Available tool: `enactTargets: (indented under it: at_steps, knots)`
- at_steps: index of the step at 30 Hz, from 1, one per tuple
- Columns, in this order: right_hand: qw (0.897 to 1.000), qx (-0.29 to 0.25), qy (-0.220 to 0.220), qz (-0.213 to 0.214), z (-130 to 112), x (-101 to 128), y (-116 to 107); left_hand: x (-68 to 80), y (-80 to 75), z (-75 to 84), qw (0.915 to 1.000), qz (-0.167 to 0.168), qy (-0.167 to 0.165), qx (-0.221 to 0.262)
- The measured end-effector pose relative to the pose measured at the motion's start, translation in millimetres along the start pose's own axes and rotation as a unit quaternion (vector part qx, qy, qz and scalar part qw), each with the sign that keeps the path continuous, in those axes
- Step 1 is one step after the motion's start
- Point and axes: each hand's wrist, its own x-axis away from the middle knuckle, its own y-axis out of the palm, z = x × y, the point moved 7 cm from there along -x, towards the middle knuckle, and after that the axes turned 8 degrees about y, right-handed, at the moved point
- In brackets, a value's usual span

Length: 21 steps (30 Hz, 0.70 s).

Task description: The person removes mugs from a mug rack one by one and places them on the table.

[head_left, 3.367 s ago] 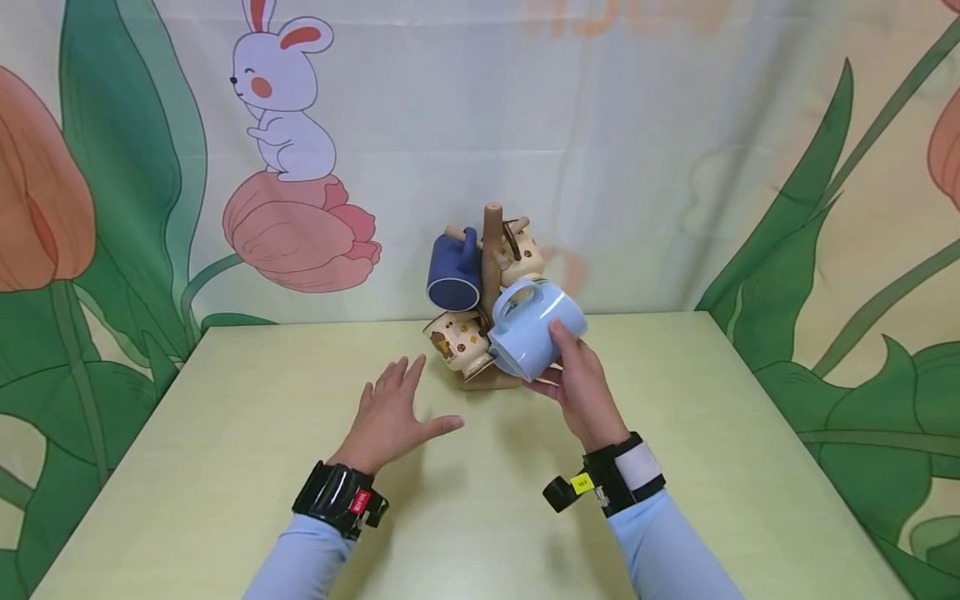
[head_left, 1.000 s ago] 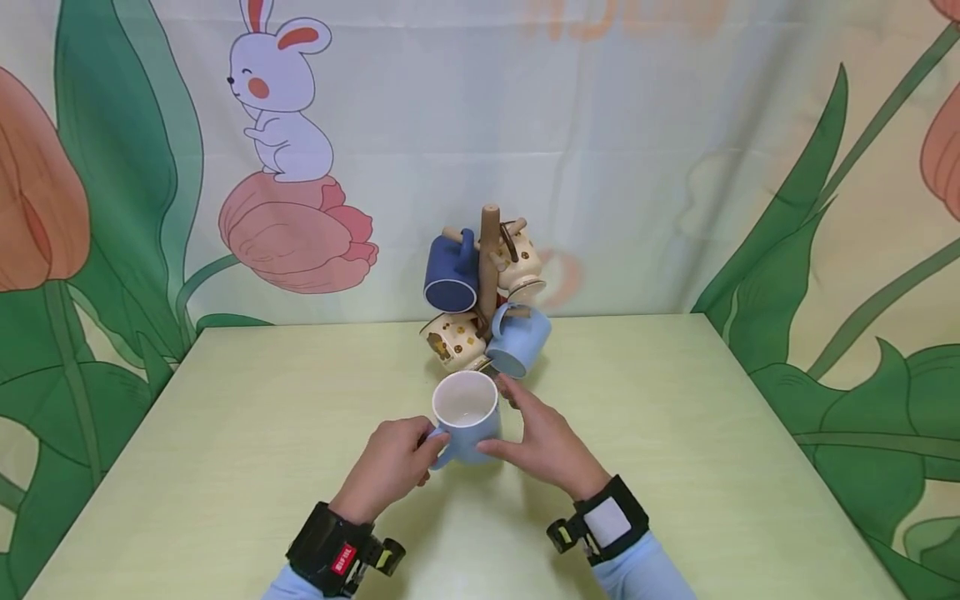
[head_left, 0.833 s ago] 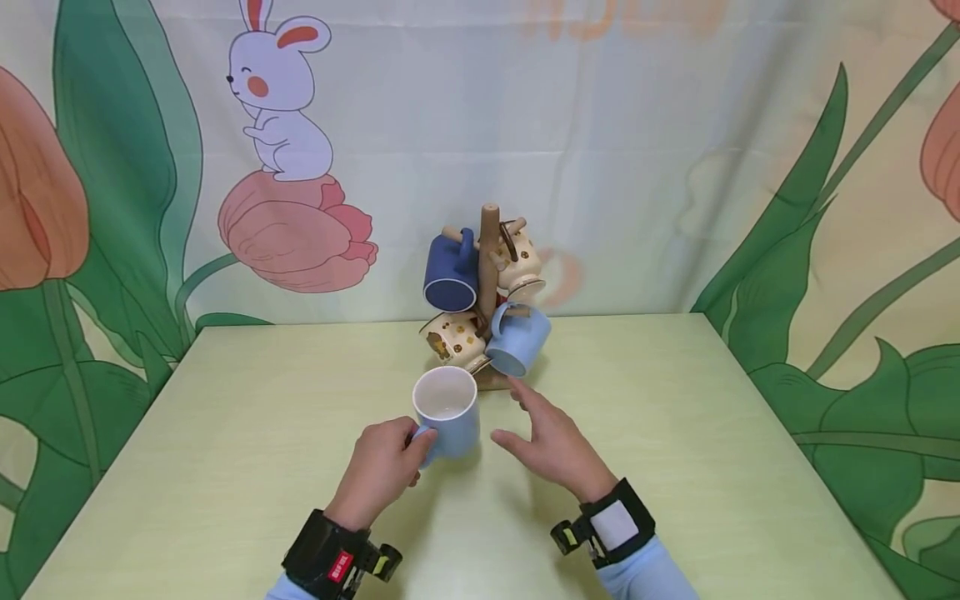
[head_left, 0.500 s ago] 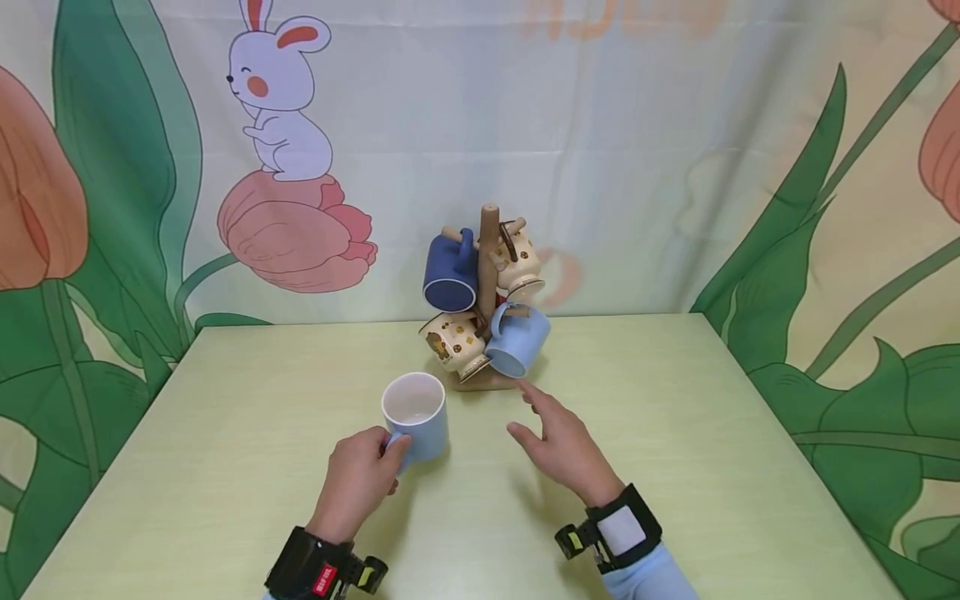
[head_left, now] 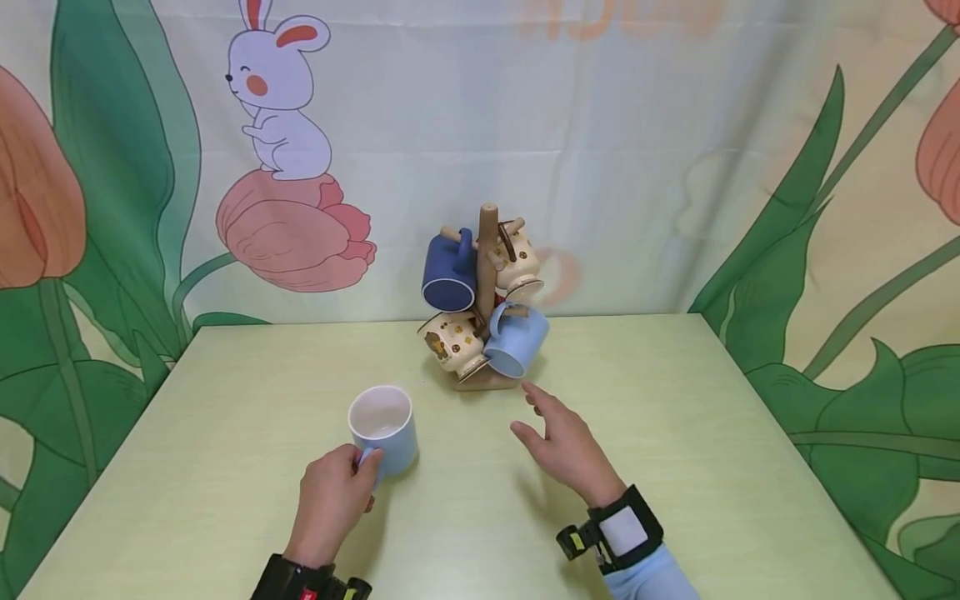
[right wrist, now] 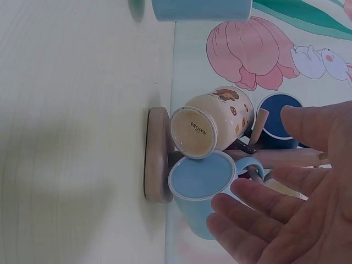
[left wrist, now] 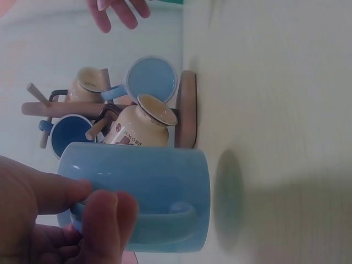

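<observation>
My left hand (head_left: 327, 500) pinches the handle of a light blue mug (head_left: 396, 450) with a white inside. The mug is upright; in the left wrist view a small gap separates its base from its shadow (left wrist: 228, 201) on the table. My right hand (head_left: 573, 450) holds nothing, its fingers apart, in front of the wooden mug rack (head_left: 488, 250). On the rack hang a dark blue mug (head_left: 447, 271), another light blue mug (head_left: 519, 340) and two cream patterned mugs, one upper right (head_left: 520, 268), one lower left (head_left: 452, 343).
The pale table (head_left: 645, 392) carries the rack near its back edge. Behind it hangs a printed cloth (head_left: 600, 167) with a rabbit, tulips and leaves. The rack's wooden base (right wrist: 158, 154) shows in the right wrist view.
Earlier my right hand held a light blue mug at the rack. Then my left hand gripped a light blue mug's handle, my right fingers came off it, and it moved left and nearer.
</observation>
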Motion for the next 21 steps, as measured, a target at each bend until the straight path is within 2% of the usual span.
enactTargets:
  at_steps: [12,21]
  knots:
    - [1.0,-0.004,0.005,0.002,-0.4,1.2,-1.4,10.6,-2.6,-9.7,0.9997,0.013,-0.016,-0.01]
    - [1.0,-0.01,0.014,-0.003,2.3,0.7,-1.3,14.4,2.0,-13.9,0.9996,0.007,-0.023,-0.015]
